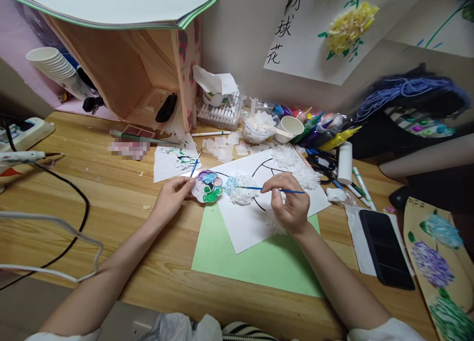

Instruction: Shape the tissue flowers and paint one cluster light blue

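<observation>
My left hand (177, 195) is closed on the edge of a small paint palette (208, 186) with purple, blue, black and green paint. A second blue paintbrush (196, 165) stands tilted by its rim. My right hand (291, 203) pinches a blue-handled paintbrush (255, 188), its tip on the light-blue part of a white paper-petal flower (241, 193). That flower is glued-looking and sits on a white sheet (240, 235) with black stem lines. More white petal clusters (296, 166) lie at the sheet's upper right, and another is partly behind my right hand. Green paper (255, 272) lies underneath.
Behind the sheet are torn paper scraps (222, 148), a paper cup (291, 128) and several paint bottles (326, 129). Scissors (321, 168), a white roll (344, 163) and a phone (387, 249) lie to the right. A box (148, 69) stands at the back left; cables (79, 193) cross the left side.
</observation>
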`<state>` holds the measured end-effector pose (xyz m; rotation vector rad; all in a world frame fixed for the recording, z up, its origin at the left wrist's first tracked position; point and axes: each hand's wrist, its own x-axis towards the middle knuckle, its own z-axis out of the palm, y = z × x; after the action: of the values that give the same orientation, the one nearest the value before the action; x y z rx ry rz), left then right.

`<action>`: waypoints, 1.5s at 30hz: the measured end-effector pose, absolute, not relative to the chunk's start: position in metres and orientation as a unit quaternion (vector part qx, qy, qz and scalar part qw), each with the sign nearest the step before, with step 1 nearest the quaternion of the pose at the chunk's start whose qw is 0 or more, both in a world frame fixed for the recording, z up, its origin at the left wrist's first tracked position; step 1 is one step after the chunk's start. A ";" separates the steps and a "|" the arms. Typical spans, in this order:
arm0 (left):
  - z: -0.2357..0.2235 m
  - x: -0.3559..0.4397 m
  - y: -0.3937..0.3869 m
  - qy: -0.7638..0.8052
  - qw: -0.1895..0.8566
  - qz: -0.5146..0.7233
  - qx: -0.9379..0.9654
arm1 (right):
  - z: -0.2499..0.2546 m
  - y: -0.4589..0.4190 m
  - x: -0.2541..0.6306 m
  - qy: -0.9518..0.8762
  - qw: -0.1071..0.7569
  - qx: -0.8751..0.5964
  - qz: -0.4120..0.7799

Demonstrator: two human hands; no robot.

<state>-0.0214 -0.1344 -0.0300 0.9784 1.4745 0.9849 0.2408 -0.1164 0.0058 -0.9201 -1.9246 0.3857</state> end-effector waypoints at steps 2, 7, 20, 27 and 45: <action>-0.030 -0.021 -0.135 0.617 0.531 0.414 0.408 | 0.007 -0.116 0.241 -0.789 0.466 -0.368 0.158; -0.029 -0.020 -0.135 0.621 0.530 0.418 0.399 | 0.009 -0.115 0.241 -0.809 0.448 -0.349 0.154; -0.030 -0.020 -0.134 0.616 0.536 0.418 0.399 | 0.009 -0.114 0.241 -0.805 0.451 -0.352 0.158; -0.031 -0.020 -0.134 0.618 0.532 0.412 0.407 | 0.008 -0.115 0.241 -0.816 0.441 -0.344 0.148; -0.029 -0.019 -0.133 0.622 0.533 0.414 0.398 | 0.007 -0.114 0.241 -0.833 0.424 -0.330 0.129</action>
<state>-0.0187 -0.1334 -0.0291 0.9490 1.4827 0.9869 0.2413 -0.1140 0.0067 -0.8257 -2.0848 0.3235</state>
